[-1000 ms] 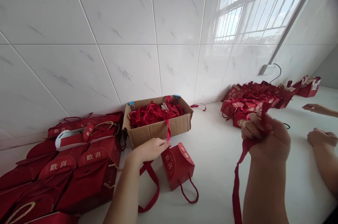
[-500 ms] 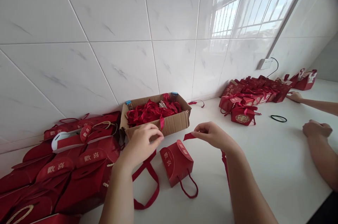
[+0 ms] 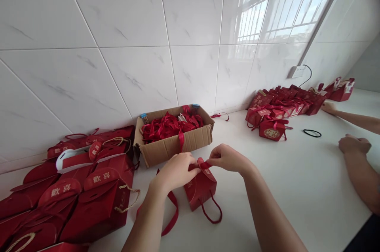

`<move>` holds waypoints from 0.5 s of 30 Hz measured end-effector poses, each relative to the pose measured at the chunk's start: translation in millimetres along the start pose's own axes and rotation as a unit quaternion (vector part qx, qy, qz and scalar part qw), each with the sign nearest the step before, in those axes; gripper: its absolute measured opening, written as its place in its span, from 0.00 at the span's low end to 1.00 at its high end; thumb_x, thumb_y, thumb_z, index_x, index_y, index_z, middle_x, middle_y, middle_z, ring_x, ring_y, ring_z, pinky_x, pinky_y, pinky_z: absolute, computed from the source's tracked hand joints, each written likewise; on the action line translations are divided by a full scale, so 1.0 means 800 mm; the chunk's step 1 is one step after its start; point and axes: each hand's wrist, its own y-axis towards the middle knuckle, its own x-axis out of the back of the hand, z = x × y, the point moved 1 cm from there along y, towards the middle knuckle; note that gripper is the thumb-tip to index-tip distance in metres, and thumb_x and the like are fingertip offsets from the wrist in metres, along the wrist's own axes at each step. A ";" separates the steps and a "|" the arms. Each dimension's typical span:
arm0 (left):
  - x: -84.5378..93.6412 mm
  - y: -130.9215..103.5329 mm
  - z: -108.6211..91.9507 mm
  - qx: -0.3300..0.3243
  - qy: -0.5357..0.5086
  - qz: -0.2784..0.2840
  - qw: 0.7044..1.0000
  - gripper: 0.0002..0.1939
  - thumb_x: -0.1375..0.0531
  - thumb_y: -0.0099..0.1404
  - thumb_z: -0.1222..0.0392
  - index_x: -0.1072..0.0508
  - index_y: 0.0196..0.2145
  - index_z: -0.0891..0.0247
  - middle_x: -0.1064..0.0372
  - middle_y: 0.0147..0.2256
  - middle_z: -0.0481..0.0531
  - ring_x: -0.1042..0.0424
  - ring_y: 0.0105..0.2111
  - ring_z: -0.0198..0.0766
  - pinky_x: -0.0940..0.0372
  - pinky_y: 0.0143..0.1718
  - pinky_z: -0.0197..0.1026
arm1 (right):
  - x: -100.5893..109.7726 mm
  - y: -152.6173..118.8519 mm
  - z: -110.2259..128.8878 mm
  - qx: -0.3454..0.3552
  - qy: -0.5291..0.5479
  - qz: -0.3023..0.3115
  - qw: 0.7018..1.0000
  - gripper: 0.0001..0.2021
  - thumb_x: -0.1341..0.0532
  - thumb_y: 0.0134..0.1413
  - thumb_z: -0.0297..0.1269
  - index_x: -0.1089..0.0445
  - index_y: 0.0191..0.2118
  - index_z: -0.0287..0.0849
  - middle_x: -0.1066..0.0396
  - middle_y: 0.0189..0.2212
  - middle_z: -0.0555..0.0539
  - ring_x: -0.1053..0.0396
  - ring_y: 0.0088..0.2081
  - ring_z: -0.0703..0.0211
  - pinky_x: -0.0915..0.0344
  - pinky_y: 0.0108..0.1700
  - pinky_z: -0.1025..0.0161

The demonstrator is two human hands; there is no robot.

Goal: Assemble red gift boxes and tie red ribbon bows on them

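Note:
A small red gift box (image 3: pixel 201 190) with gold lettering and a red cord handle lies on the white table before me. My left hand (image 3: pixel 179 168) is closed at the box's upper left, its fingertips on the top flap. Between the thumb and fingers of my right hand (image 3: pixel 228 159) is the end of a red ribbon (image 3: pixel 204 165), held against the flap. Part of the flap and the ribbon's path there are hidden by my fingers. A loop of red ribbon (image 3: pixel 174 214) lies beside the box, partly behind my left forearm.
A cardboard box (image 3: pixel 175 145) full of red ribbons stands by the tiled wall. Larger red boxes (image 3: pixel 95 204) crowd the left side. Finished-looking red boxes with bows (image 3: pixel 273 131) stand at right, near a black band (image 3: pixel 312 133) and another person's hands (image 3: pixel 354 144).
Both hands have come down onto the gift box's top, my left moving right and my right moving left. The ribbon end has moved from above the box onto its flap.

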 end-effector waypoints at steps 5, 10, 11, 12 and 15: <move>-0.003 0.004 0.001 -0.014 0.018 -0.003 1.000 0.17 0.48 0.62 0.49 0.24 0.27 0.58 0.29 0.31 0.50 0.31 0.30 0.39 0.41 0.29 0.38 | 0.000 0.001 -0.003 -0.014 -0.018 -0.016 1.000 0.10 0.41 0.43 0.38 0.38 0.17 0.41 0.42 0.16 0.54 0.49 0.20 0.67 0.53 0.20 0.66; -0.005 0.006 0.003 -0.021 0.009 0.004 1.000 0.17 0.48 0.62 0.48 0.23 0.28 0.57 0.29 0.32 0.50 0.31 0.30 0.39 0.41 0.28 0.38 | 0.002 -0.002 -0.003 -0.015 -0.030 -0.013 0.999 0.10 0.41 0.43 0.37 0.38 0.17 0.41 0.41 0.16 0.53 0.49 0.19 0.67 0.54 0.19 0.66; -0.005 0.006 0.003 -0.024 0.005 0.006 1.000 0.17 0.48 0.62 0.49 0.23 0.29 0.57 0.29 0.33 0.50 0.31 0.30 0.39 0.41 0.29 0.38 | 0.002 -0.002 -0.002 -0.012 -0.030 -0.011 0.999 0.10 0.41 0.44 0.38 0.37 0.17 0.41 0.40 0.16 0.53 0.49 0.19 0.67 0.53 0.19 0.66; -0.005 0.006 0.003 -0.026 0.002 0.009 1.000 0.16 0.48 0.63 0.49 0.22 0.30 0.56 0.29 0.33 0.49 0.31 0.31 0.39 0.41 0.29 0.37 | 0.002 -0.003 -0.001 -0.009 -0.030 -0.009 0.999 0.10 0.41 0.44 0.38 0.37 0.18 0.41 0.40 0.17 0.53 0.48 0.19 0.67 0.53 0.19 0.66; -0.003 0.005 0.002 -0.031 -0.002 0.011 0.999 0.15 0.48 0.63 0.51 0.22 0.31 0.54 0.28 0.34 0.48 0.31 0.32 0.39 0.41 0.29 0.37 | -0.001 -0.004 0.003 0.004 -0.027 -0.002 1.000 0.10 0.41 0.46 0.38 0.34 0.20 0.41 0.37 0.18 0.52 0.47 0.20 0.67 0.51 0.20 0.67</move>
